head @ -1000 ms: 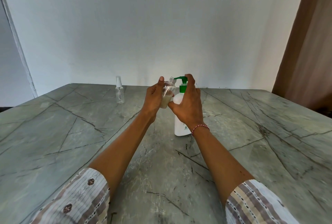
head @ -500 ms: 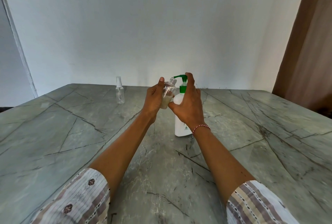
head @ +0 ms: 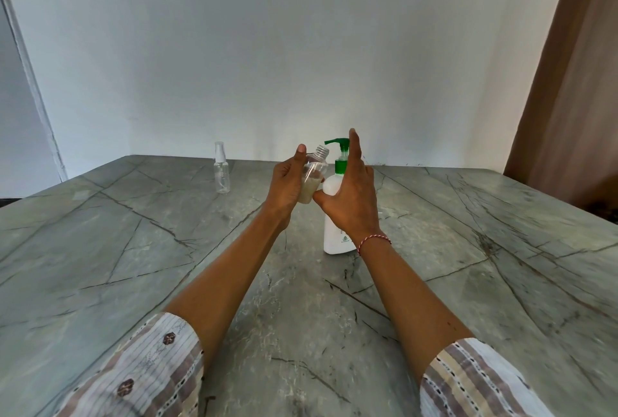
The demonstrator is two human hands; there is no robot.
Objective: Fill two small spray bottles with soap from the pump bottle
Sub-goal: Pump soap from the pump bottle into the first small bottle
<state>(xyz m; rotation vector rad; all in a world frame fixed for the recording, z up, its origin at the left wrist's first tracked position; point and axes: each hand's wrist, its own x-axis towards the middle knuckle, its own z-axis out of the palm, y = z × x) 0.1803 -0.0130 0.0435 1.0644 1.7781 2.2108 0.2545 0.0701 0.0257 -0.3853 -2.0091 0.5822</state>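
An uncapped small spray bottle, tilted with its threaded neck toward the green pump spout, is gripped in the left hand above the tabletop; a pale, cloudy liquid is seen filling roughly its lower half. The white pump bottle is stood upright on the tabletop, just beside it. The right hand is held with fingers straight beside the green pump head, nothing clasped; its thumb lies at the held bottle's base. A second spray bottle, clear, capped and seemingly empty, is set well apart at the far left.
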